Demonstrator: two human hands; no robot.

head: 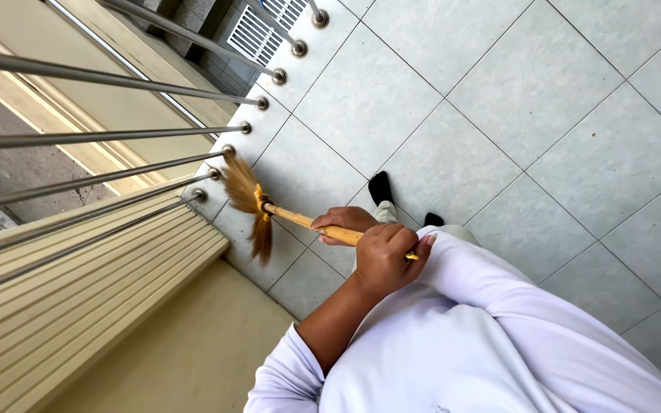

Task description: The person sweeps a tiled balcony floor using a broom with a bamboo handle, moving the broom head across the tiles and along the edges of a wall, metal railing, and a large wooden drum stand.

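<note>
I hold a short broom with a wooden handle (294, 218), a yellow binding and straw-coloured bristles (245, 200). My left hand (384, 258) is closed around the upper end of the handle, its bare forearm coming out of a white sleeve at the lower left. My right hand (342, 224) grips the handle just below it, closer to the bristles. The bristles touch the grey floor tiles (361, 99) at the balcony's edge, beside the bases of the metal railing bars (200, 195). Both my dark shoes (380, 187) stand on the tiles behind the hands.
Several steel railing bars (101, 75) run along the left edge of the tiled floor. Beyond them lie a ribbed beige roof (78, 298) and a lower beige ledge (193, 344). A white grille (258, 30) sits at the top. My white shirt (460, 344) fills the lower right.
</note>
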